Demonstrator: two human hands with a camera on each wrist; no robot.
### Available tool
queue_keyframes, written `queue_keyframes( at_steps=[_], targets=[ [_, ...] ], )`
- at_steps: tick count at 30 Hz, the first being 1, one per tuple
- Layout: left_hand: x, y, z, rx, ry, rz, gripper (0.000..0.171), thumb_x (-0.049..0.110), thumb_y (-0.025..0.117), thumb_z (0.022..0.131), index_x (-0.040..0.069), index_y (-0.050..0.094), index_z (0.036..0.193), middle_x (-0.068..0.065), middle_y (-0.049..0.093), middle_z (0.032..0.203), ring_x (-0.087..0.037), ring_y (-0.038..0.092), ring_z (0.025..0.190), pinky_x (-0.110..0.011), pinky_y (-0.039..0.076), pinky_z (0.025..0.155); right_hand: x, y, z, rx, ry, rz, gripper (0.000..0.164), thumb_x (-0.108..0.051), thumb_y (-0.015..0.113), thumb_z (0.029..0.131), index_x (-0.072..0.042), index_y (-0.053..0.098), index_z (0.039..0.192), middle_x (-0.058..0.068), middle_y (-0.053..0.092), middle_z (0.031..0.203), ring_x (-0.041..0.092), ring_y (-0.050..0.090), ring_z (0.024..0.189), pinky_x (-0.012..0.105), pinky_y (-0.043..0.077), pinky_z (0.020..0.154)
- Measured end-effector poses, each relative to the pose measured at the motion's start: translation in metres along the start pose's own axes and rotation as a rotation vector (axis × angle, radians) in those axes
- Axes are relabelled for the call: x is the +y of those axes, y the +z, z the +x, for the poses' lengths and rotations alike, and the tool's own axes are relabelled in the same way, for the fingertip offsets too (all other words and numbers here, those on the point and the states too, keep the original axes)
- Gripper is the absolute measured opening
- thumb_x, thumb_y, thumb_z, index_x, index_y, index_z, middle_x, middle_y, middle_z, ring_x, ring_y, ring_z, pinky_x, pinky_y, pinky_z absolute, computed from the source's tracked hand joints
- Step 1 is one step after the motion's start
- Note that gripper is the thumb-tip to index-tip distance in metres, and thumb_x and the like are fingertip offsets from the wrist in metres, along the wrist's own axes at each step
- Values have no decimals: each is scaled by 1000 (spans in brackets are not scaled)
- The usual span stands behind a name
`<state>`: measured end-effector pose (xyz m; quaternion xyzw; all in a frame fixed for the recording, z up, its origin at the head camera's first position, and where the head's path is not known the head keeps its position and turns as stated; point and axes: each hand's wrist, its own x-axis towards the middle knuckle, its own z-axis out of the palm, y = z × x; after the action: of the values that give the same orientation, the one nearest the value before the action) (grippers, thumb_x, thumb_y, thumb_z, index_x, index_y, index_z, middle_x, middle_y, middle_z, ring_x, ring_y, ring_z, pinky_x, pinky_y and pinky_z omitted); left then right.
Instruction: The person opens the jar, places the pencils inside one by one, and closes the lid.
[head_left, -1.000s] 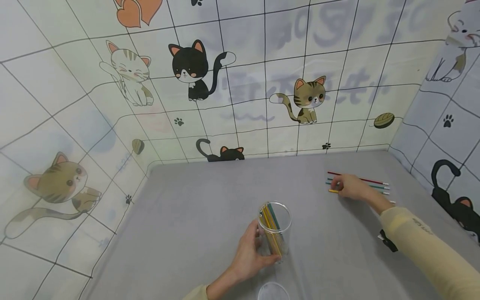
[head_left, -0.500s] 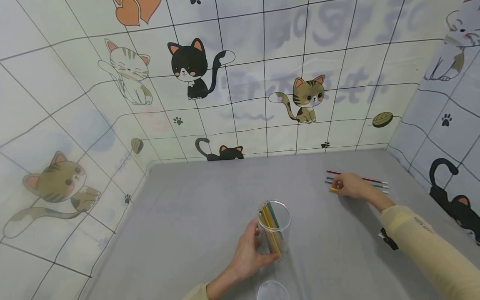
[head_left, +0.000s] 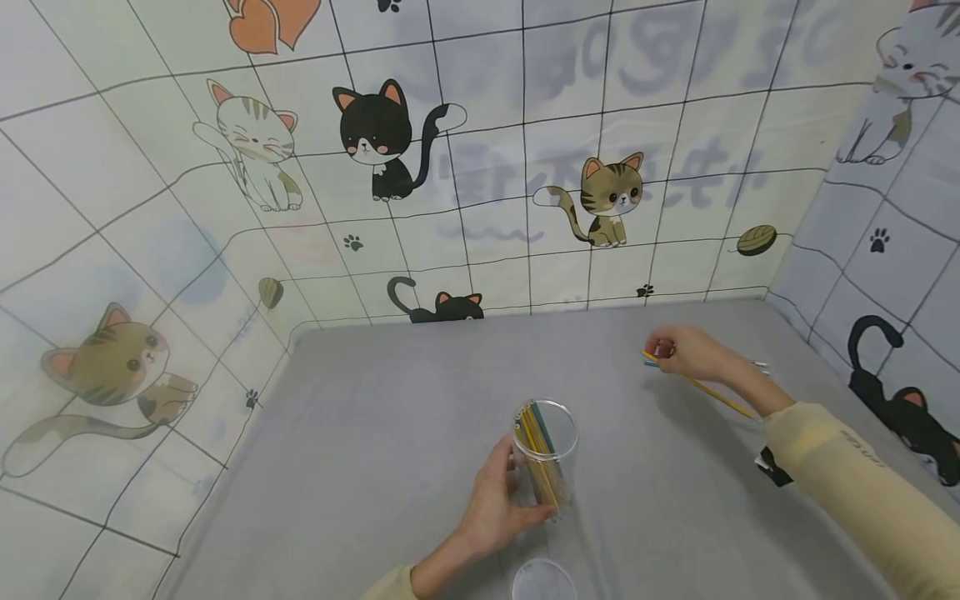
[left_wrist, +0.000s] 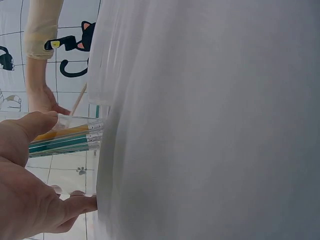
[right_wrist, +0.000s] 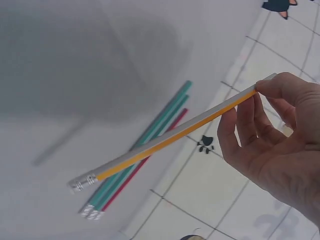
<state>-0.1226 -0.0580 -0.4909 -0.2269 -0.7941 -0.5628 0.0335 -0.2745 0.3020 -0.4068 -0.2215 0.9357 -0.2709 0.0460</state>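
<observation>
In the head view, my left hand [head_left: 495, 508] grips the side of a clear cup [head_left: 567, 479]. Several yellow and green pencils [head_left: 537, 433] lean inside it; their eraser ends show low in the cup in the left wrist view. My right hand [head_left: 693, 354] pinches a yellow pencil [right_wrist: 175, 135] near one end between thumb and fingertips. The pencil's eraser end tilts down, held above the table. Beneath it, in the right wrist view, lie two green pencils [right_wrist: 160, 119] and a red pencil [right_wrist: 127, 180], side by side. My right hand partly hides them in the head view.
A round clear disc [head_left: 543, 581] lies by the front edge, partly cut off. Beside the right sleeve is a small black item [head_left: 772, 468]. Cat-print sheets [head_left: 495, 242] wall the grey table [head_left: 397, 400] at the back and sides.
My right hand has lifted the yellow pencil off the table, moving slightly up and left in the head view. My left hand stays on the cup.
</observation>
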Motion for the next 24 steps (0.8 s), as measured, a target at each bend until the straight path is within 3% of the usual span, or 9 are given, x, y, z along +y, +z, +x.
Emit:
queue_keyframes(
  at_steps=[13,24],
  targets=[
    [1,-1,-1,-1,0,3,96,3,92,64,7,41,145,-6,55,127,-27,58,110,-35,54,90,-41,-17,0,-34,54,131,19,2,61,91,1,61,109,14,64,94,23,59,67,37,52,55],
    [2,-1,-1,-19,-19,18,89,6,92,66,10,43,141,-5,54,127,-30,57,113,-33,53,90,-72,-33,2,-18,48,251,24,2,59,91,2,60,115,12,61,93,23,59,73,37,54,60]
  ],
)
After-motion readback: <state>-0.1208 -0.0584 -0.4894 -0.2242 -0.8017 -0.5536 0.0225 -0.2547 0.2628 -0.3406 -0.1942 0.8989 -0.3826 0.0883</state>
